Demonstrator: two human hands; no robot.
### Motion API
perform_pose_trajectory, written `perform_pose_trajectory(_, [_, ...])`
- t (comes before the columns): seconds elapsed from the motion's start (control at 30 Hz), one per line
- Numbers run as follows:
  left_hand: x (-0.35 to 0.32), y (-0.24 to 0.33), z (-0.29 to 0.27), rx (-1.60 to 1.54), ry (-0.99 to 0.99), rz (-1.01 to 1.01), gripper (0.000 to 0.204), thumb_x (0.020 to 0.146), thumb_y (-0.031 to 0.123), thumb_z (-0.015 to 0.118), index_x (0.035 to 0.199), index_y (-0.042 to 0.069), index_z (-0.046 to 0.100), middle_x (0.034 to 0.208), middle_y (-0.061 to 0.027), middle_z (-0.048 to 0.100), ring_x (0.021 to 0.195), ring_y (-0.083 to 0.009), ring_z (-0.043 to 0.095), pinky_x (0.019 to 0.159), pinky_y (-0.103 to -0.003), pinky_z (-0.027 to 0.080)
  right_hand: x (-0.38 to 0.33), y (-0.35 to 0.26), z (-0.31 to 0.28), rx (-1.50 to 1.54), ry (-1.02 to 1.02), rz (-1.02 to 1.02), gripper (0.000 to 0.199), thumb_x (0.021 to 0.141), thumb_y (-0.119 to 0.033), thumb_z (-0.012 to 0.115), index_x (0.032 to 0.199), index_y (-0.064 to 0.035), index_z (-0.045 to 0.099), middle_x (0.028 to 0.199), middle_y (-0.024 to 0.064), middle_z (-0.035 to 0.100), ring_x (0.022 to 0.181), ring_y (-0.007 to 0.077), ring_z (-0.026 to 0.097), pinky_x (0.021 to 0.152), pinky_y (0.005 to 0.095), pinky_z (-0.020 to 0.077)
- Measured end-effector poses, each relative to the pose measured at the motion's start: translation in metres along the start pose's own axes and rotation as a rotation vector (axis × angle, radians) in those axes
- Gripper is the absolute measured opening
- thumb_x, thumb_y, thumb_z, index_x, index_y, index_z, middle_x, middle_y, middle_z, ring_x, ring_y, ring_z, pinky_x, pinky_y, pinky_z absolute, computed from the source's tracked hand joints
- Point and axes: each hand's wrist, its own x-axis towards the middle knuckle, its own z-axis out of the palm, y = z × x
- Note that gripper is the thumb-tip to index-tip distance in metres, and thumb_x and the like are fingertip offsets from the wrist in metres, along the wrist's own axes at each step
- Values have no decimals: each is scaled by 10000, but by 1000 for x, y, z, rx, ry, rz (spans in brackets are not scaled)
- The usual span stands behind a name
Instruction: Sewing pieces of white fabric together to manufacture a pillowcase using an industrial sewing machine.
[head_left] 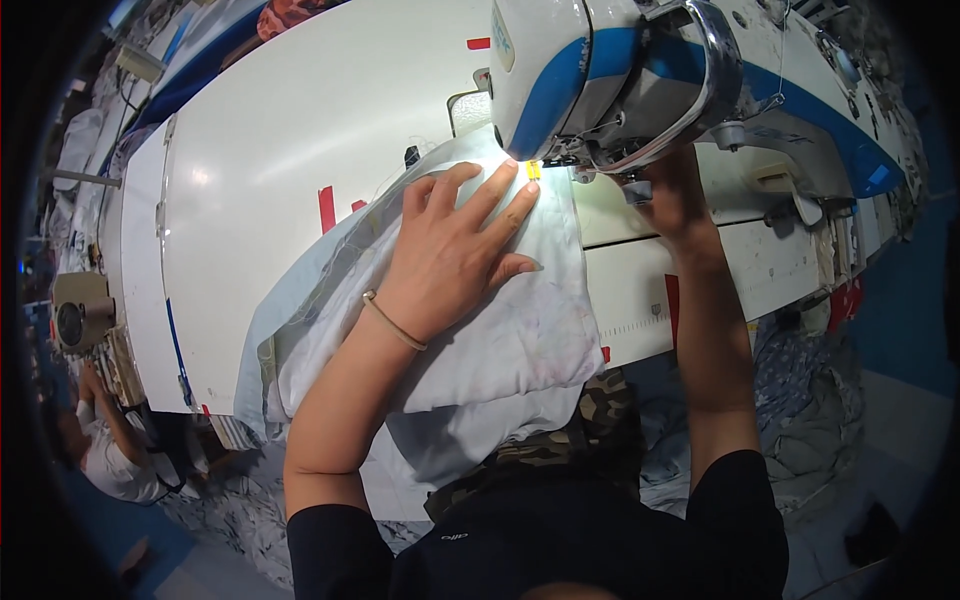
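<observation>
Fabric [470,350]: pale white-blue cloth, lies on table and spills over near edge onto person's lap; far end tucked under machine head at needle area.
Fabric axis: long axis runs from lap up toward needle, slanting a bit right; leading end points at presser foot.
Table [270,180]: white, wide, carries the fabric; red tape marks beside cloth.
Machine [640,80]: white-blue sewing machine, head overhangs fabric's far end; lamp lights the cloth there.
Left hand [455,250]: flat on fabric, fingers spread, fingertips just short of the foot; likely pressing cloth flat and steering it, judging by the splayed palm. Thin bracelet at wrist.
Right hand [675,190]: reaches in under machine head, right of needle; fingers hidden behind the machine, so cannot tell whether spread or pinching, nor what it touches.
Yellow tag [533,170]: small, at needle, just beyond left fingertips.
Other person [110,450]: lower left, below table edge, well apart.
</observation>
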Motion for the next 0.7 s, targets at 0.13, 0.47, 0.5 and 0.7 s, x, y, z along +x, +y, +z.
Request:
perform_pose_trajectory(0.13, [0,-1,-2,1,-7,10,680,809,507,701,1397,194,561,1458,-54,505,1263,-306,464,1028,-481,346,-6,2,5,81,19,61,317,719,-48,726,1026,-29,650,893,204,655,836,428,622,739,481,502])
perform_pose_trajectory(0.47, [-10,5,-1,-26,3,27,668,811,516,696,1387,201,570,1458,-63,503,1260,-314,464,1032,-480,340,4,-11,-10,117,-117,187,263,780,-117,779,1016,-39,692,1028,186,698,930,405,659,792,460,522])
perform_pose_trajectory(0.5, [-10,5,1,-36,10,29,650,819,497,700,1383,199,574,1461,-67,505,1259,-318,467,1031,-483,342,2,-10,-9,117,-121,189,263,780,-117,779,1016,-39,692,1028,186,698,930,405,659,792,460,522])
perform_pose_trajectory(0.7, [-29,-6,3,-137,184,25,466,839,266,745,1283,157,650,1427,-98,548,1239,-338,505,1020,-475,382,-17,-30,-12,478,198,425,237,894,3,692,1129,-21,682,1098,104,650,891,175,670,734,282,543])
